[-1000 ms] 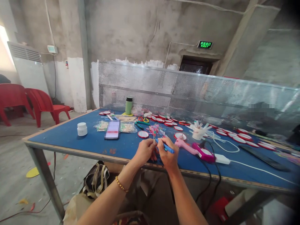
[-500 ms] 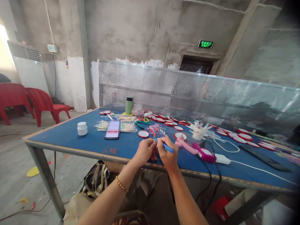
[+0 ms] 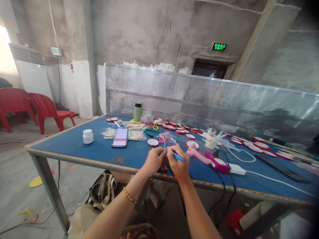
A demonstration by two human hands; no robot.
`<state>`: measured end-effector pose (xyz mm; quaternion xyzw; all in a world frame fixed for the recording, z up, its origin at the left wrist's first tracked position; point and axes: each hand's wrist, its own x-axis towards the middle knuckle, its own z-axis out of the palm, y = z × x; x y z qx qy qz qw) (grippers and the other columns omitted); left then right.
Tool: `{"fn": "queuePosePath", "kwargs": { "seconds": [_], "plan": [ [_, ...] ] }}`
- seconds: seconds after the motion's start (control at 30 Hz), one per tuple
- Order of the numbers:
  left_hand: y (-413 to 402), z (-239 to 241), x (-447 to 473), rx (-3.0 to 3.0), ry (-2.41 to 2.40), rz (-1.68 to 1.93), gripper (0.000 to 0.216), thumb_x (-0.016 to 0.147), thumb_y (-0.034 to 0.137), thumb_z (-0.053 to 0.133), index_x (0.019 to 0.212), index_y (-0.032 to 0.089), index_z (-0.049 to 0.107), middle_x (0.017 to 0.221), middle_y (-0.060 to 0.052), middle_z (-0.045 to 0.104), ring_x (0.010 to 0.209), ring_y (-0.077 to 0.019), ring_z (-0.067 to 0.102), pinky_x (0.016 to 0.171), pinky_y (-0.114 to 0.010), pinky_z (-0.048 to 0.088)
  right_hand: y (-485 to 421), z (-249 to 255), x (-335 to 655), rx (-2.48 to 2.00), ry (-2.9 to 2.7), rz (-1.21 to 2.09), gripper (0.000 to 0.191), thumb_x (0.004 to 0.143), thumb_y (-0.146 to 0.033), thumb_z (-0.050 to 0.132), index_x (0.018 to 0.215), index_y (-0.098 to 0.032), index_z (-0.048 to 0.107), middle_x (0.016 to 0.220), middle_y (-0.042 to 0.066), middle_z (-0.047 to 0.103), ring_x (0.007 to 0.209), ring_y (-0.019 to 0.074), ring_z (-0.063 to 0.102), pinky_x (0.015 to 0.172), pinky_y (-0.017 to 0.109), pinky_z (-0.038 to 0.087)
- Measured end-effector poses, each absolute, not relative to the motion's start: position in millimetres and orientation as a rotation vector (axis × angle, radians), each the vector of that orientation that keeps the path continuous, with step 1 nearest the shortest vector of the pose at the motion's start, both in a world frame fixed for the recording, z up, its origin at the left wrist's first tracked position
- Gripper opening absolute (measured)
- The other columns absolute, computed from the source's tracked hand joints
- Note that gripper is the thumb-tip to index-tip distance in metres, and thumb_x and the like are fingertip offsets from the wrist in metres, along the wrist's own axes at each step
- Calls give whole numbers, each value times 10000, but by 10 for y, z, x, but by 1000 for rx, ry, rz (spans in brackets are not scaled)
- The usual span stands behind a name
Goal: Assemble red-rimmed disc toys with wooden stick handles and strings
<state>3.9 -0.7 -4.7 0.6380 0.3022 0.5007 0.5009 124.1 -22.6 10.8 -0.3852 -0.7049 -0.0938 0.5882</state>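
Observation:
My left hand (image 3: 154,160) pinches a small thin piece with a green and red top (image 3: 164,141), held upright just above the table's front edge. What the piece is I cannot make out. My right hand (image 3: 180,167) is closed around a blue marker (image 3: 178,157), its tip end at the small piece, close to my left fingers. The two hands nearly touch. Just beyond them lie a red-rimmed white disc (image 3: 153,142) and a heap of pink and green bits (image 3: 166,136). A pink glue gun (image 3: 199,155) lies right of my right hand.
On the blue table (image 3: 74,151) stand a white jar (image 3: 87,136), a phone (image 3: 120,137), a green bottle (image 3: 137,112) and a white cup of sticks (image 3: 211,140). Pliers (image 3: 149,133) lie behind. Several red-rimmed discs spread toward a perforated metal screen (image 3: 154,89). Cables cross the right side.
The view has shifted very slightly. Both hands keep the same grip and place, with the marker at the small piece.

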Motion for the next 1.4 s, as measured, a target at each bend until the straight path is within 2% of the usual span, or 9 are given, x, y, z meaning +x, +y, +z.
{"fn": "queuePosePath", "kwargs": {
  "seconds": [0.57,1.4],
  "plan": [
    [-31,-13,33,1549,721,1226,283,871,389,520,658,208,472,442,33,554,341,-112,524,350,-185,396,-235,104,1245,-901,-1645,-210,226,961,-261,509,764,-205,606,626,-16,598,552,126,550,563,250,438],
    [-5,-44,43,1553,724,1230,263,873,362,502,666,201,499,436,36,557,346,-115,544,345,-181,409,-219,78,1259,-883,-1662,-219,207,956,-237,524,776,-194,617,645,-17,601,571,119,558,578,239,436]
  ]
}}
